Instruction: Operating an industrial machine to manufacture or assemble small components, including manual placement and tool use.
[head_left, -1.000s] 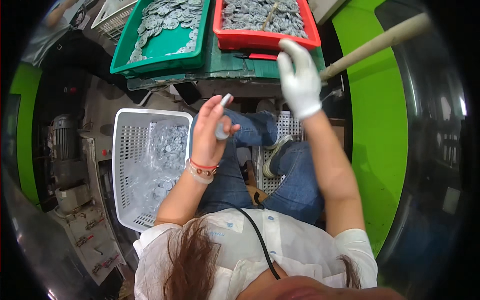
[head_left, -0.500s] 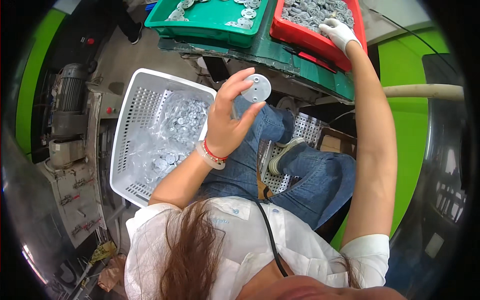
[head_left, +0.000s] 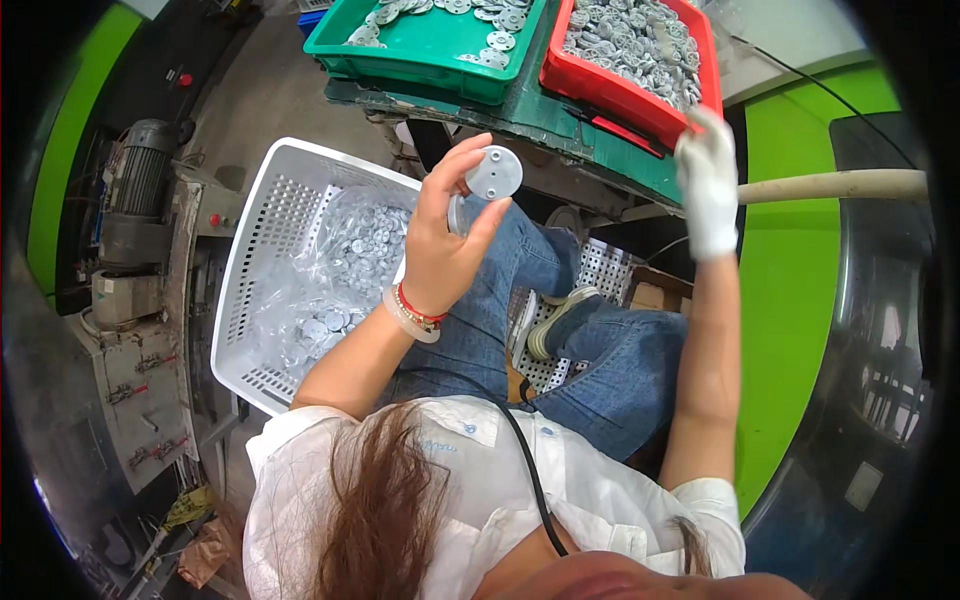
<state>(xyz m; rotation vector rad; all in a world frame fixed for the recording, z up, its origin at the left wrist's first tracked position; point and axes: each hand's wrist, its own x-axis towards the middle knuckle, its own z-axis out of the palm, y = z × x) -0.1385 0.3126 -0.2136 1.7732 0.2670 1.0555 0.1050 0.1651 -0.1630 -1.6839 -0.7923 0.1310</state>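
Observation:
My bare left hand [head_left: 440, 240] pinches a flat round metal disc [head_left: 495, 173] by its edge, between thumb and fingers. Small holes show in the disc's face. A second round metal piece [head_left: 457, 214] sits against the palm, partly hidden. My right hand [head_left: 710, 190], in a white glove, is raised by the near right corner of the red bin [head_left: 615, 108]. Motion smears its fingers, so whether they hold anything cannot be made out. Grey metal parts [head_left: 630, 45] are heaped in that bin. The green tray [head_left: 415, 78] beside it contains loose metal discs [head_left: 500, 40].
Left of my legs stands a white perforated basket [head_left: 262, 255] with bagged metal discs [head_left: 365, 240]. The bins rest on a worn green bench [head_left: 555, 130]. A pale pipe [head_left: 830, 185] juts in from the right. Machinery with a motor [head_left: 145, 175] is at the left.
My right hand has come out of the red bin and moved back toward me, past its near corner. The left hand has shifted slightly left, still holding the disc.

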